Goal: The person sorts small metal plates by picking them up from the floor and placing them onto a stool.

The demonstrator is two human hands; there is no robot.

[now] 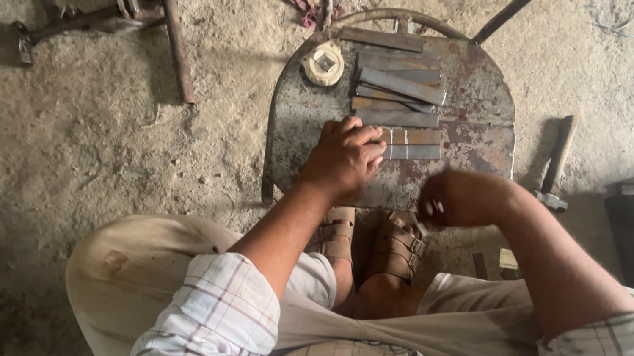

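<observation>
Checked sleeves and pale trousers are filling the foreground as a worn round metal plate (485, 103) is being worked over on the dirt floor (32, 166). Flat steel strips (397, 92) are being kept in a stack on it, long axes running left to right, up and to the right of the left hand (343, 156), which is being pressed, fingers curled together, on the stack's near-left end. The right hand (458, 197), fisted on something too small to tell, is being held nearer the sandals (393, 247), farther from the strips.
</observation>
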